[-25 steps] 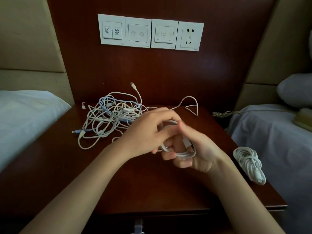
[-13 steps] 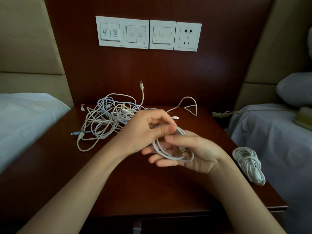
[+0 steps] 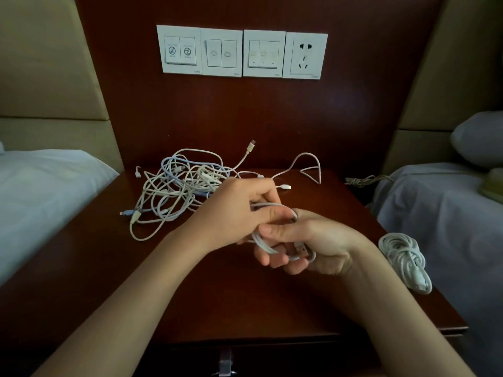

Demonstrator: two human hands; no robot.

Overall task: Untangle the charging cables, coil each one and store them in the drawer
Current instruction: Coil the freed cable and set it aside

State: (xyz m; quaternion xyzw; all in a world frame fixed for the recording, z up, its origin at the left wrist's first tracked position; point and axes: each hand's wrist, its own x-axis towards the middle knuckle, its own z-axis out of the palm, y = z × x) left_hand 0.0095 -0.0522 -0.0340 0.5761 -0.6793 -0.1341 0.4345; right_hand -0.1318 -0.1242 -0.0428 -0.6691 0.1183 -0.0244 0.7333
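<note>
Both curled tight: your left hand (image 3: 234,213) and right hand (image 3: 315,240) grip one white cable loop (image 3: 275,205) above the nightstand (image 3: 109,268), tangled cables (image 3: 177,186) lying behind.

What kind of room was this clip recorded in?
Probably a twin hotel room: a dark wooden nightstand sits between a left bed and a right bed, under a wall switch panel with a socket.

tangled cables (image 3: 179,186): white, one pale blue | coiled cable (image 3: 405,261): white | nightstand (image 3: 109,281): dark reddish-brown | switch plates (image 3: 242,53): white
</note>
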